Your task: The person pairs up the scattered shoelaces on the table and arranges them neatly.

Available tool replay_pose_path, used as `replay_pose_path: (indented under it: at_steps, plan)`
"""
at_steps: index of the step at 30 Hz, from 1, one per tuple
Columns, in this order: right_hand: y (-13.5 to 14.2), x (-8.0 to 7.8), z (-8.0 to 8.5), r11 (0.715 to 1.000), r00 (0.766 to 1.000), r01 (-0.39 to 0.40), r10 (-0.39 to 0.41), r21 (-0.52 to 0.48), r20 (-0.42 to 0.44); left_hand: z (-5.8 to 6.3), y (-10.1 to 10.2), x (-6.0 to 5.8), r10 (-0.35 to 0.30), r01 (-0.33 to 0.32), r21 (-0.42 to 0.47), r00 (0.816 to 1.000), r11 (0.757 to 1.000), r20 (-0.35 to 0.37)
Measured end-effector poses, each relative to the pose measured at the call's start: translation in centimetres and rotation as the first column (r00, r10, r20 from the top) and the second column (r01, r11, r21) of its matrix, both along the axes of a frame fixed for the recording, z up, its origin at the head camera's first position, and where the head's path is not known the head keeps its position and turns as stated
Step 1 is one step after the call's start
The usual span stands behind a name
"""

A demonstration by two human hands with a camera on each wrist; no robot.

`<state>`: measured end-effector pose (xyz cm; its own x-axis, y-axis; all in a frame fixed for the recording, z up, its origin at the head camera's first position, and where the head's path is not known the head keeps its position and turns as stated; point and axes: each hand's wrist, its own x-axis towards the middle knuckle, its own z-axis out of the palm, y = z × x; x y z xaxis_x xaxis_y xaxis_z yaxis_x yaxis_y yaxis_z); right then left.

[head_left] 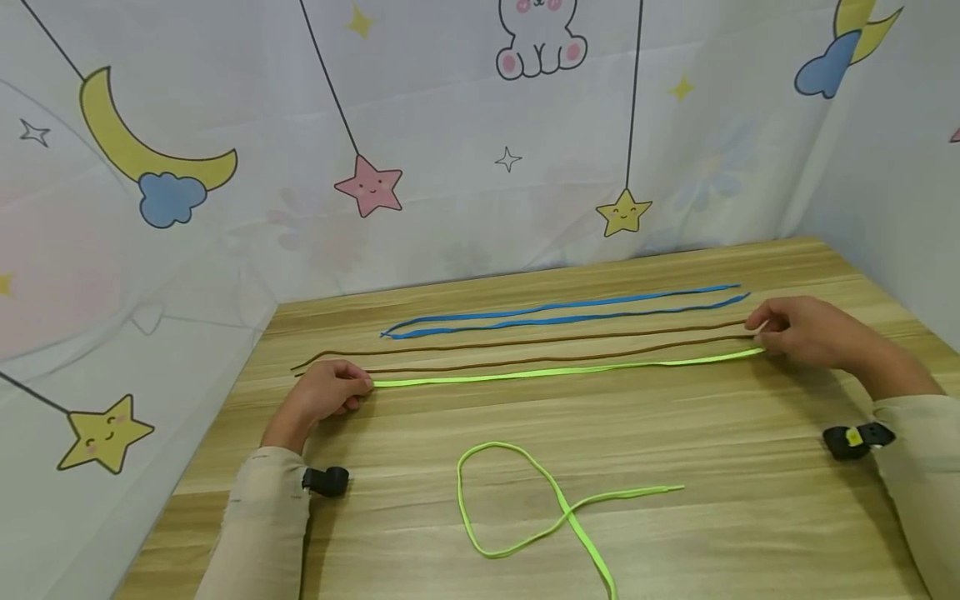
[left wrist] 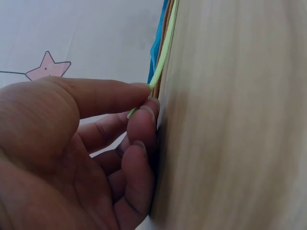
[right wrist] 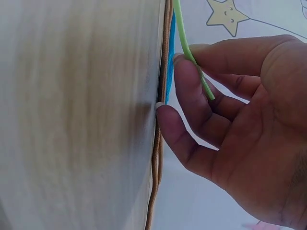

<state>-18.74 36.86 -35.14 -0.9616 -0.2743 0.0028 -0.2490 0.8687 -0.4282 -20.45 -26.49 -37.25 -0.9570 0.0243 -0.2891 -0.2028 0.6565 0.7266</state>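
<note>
A light-green shoelace stretches nearly straight across the table between both hands. At its left end, my left hand pinches it between thumb and fingers, a short tip poking out below in the left wrist view. My right hand pinches the other end, and the tip sticks out past the fingers in the right wrist view. Just behind it run two lengths of brown lace, roughly parallel. Farther back lies a blue shoelace folded into two near-parallel lengths. The right fingers partly cover the brown laces.
Another light-green shoelace lies looped and crossing itself near the front of the wooden table, running out of the bottom of the head view. A printed curtain hangs behind the table and along its sides.
</note>
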Motion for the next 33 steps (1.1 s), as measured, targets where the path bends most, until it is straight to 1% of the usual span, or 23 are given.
replay_pose_path:
  at_steps: [4,10,13,17,20,24,30,33]
  plan:
    - [0.06,-0.04,-0.03,1.0,1.0,-0.004,0.004,-0.001,0.009,-0.12,-0.1,-0.1,-0.001,0.001,0.01,1.0,1.0,-0.004]
    - [-0.09,-0.25,-0.02,1.0,0.999,0.024,-0.025,0.017,0.034,-0.13,-0.15,-0.1,0.012,-0.012,-0.006,1.0,1.0,-0.006]
    - [-0.17,-0.26,0.13,0.999,0.999,0.041,-0.042,0.034,0.03,-0.17,-0.2,-0.1,0.015,-0.015,-0.007,1.0,1.0,-0.012]
    - [-0.27,-0.23,0.33,0.996,0.998,0.061,-0.062,0.059,0.015,-0.2,-0.22,-0.16,0.036,-0.036,-0.009,0.999,0.999,-0.027]
    - [-0.29,-0.21,0.4,0.995,0.997,0.072,-0.074,0.068,0.027,-0.16,-0.22,-0.19,0.065,-0.065,-0.01,0.997,0.998,-0.043]
    - [-0.09,-0.24,0.42,0.992,0.994,0.088,-0.093,0.089,0.05,0.1,-0.18,-0.08,0.081,-0.08,0.008,0.995,0.997,-0.055]
    - [0.32,-0.4,0.48,0.987,0.992,0.109,-0.117,0.121,0.057,0.36,0.05,0.03,0.055,-0.053,0.053,0.997,0.997,-0.047]
    - [0.32,-0.39,0.6,0.987,0.991,0.109,-0.117,0.115,0.069,0.28,0.21,0.03,0.054,-0.052,0.059,0.998,0.997,-0.041]
